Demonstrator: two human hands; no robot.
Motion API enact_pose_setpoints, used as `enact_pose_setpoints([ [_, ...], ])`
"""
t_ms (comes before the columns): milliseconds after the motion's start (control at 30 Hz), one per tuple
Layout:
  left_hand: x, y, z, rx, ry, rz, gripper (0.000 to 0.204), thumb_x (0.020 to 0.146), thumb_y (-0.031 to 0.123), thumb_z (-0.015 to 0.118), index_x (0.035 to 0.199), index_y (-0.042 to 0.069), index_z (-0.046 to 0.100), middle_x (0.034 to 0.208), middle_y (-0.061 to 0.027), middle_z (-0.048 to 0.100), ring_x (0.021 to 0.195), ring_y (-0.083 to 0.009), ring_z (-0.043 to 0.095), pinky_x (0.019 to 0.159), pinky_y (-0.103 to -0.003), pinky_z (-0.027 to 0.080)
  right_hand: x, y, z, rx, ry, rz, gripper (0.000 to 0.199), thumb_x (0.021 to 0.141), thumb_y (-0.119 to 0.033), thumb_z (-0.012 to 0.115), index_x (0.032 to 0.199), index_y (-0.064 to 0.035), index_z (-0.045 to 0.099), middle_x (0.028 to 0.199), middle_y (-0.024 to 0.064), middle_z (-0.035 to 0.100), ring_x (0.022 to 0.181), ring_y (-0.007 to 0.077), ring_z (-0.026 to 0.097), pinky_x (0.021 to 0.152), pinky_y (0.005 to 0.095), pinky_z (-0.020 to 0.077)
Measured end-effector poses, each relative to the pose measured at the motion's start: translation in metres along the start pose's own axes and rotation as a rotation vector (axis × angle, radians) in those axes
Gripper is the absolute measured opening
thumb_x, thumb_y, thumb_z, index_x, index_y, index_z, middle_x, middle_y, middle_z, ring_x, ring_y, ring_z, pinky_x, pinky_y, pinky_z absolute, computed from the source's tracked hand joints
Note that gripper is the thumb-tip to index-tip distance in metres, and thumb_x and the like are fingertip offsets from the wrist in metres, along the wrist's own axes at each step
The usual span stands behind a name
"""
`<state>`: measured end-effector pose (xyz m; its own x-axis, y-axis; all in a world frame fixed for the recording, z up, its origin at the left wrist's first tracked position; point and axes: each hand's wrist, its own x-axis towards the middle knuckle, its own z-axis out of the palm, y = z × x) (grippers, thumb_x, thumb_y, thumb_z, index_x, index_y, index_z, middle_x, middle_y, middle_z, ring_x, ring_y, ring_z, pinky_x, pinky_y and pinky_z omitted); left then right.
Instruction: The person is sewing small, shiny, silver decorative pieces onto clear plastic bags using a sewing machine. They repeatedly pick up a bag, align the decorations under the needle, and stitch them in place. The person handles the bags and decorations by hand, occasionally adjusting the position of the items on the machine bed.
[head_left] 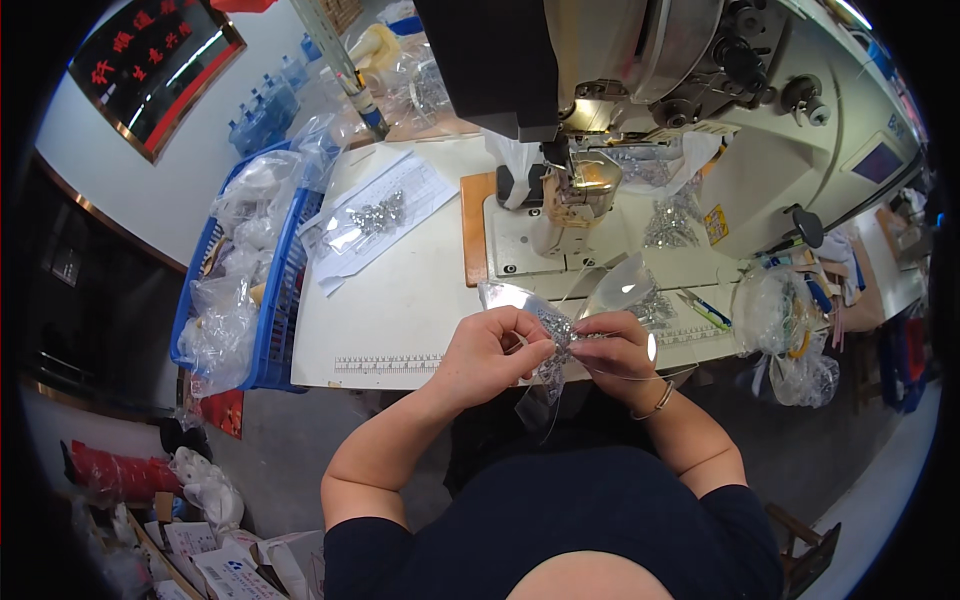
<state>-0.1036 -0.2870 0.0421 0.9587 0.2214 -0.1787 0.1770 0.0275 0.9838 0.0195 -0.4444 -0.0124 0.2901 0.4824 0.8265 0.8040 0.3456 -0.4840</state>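
Observation:
At the front edge of the table, my left hand [492, 352] pinches a clear plastic piece studded with silvery rhinestones [557, 328]. My right hand [617, 352] grips the same piece from the other side, fingers closed close to my left fingertips. Clear flaps of it stick up above both hands, and one corner hangs below the table edge. A thin strand trails past my right wrist. Just beyond my hands stands a sewing machine [575, 205] with a post-like bed. More rhinestone pieces [672, 225] lie in a heap right of the machine.
White papers [350, 255] with another glittering piece [382, 212] lie on the left of the table [400, 345]. A blue crate [268, 335] full of plastic bags stands beside it. A green-handled tool [707, 312] and clear bags [780, 310] are at the right.

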Motion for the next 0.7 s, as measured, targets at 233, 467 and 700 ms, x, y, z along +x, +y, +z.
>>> enact_pose_setpoints([
  [233, -0.001, 0.0, 0.0, 0.015, 0.006, 0.005, 0.011, 0.081, 0.007, 0.065, 0.079, 0.002, 0.056, 0.077, -0.0024, 0.059, 0.059, -0.004, 0.054, 0.048, -0.017, 0.04, -0.001, -0.002, 0.001, -0.03, 0.002, 0.012, 0.024, 0.065, 0.005, 0.074, 0.083, -0.0093, 0.068, 0.091, 0.0069, 0.061, 0.079, 0.0203, 0.064, 0.067, 0.0282, 0.0529],
  [467, 0.002, -0.008, 0.003, 0.079, 0.042, 0.056, 0.012, 0.081, 0.006, 0.065, 0.084, 0.002, 0.054, 0.082, -0.0012, 0.056, 0.071, -0.0047, 0.052, 0.062, -0.02, 0.042, 0.0, -0.001, 0.001, -0.074, -0.001, -0.023, 0.025, 0.064, 0.005, 0.074, 0.083, -0.0103, 0.068, 0.091, 0.007, 0.061, 0.079, 0.0202, 0.064, 0.066, 0.0278, 0.053],
  [700, 0.011, -0.016, -0.005, -0.039, -0.141, -0.039, 0.014, 0.082, 0.007, 0.064, 0.093, 0.0, 0.057, 0.085, -0.0026, 0.059, 0.077, -0.0072, 0.055, 0.07, -0.022, 0.046, -0.006, -0.001, 0.001, -0.091, 0.002, -0.009, 0.027, 0.064, 0.0, 0.077, 0.086, -0.0126, 0.068, 0.092, 0.0067, 0.061, 0.079, 0.0203, 0.064, 0.066, 0.0274, 0.053],
])
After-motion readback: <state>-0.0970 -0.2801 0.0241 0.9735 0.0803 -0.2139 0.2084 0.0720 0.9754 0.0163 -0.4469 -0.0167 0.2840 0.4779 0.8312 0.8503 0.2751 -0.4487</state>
